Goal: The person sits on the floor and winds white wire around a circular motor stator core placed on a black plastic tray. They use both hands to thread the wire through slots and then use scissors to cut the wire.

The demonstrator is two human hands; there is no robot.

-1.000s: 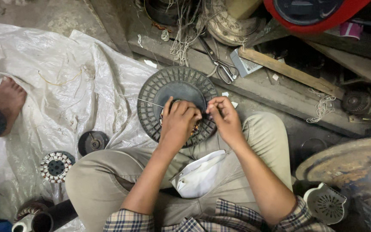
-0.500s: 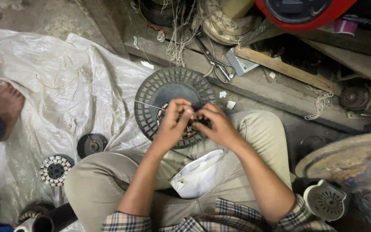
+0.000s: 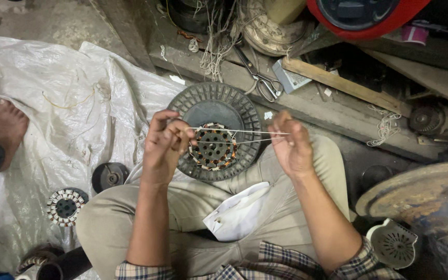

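Note:
A round dark motor housing [image 3: 245,116] rests against my knees, with a copper-wound stator [image 3: 214,148] in its middle. My left hand [image 3: 163,145] is at the stator's left edge, fingers pinched on a thin white string [image 3: 245,136]. My right hand [image 3: 290,144] is to the right of the housing, pinching the other end of the same string. The string is stretched taut in two strands between my hands, across the stator. A white folded paper [image 3: 237,212] lies on my lap.
A white plastic sheet [image 3: 42,98] covers the floor at left, with another wound stator [image 3: 66,206] and a dark round part [image 3: 109,176] on it. Another person's bare foot [image 3: 5,127] stands at far left. Scissors [image 3: 259,78], wood strips and motor parts lie behind.
My hands were close together over the stator; my right hand has now pulled away to the right, drawing the string taut. The stator's centre is now uncovered.

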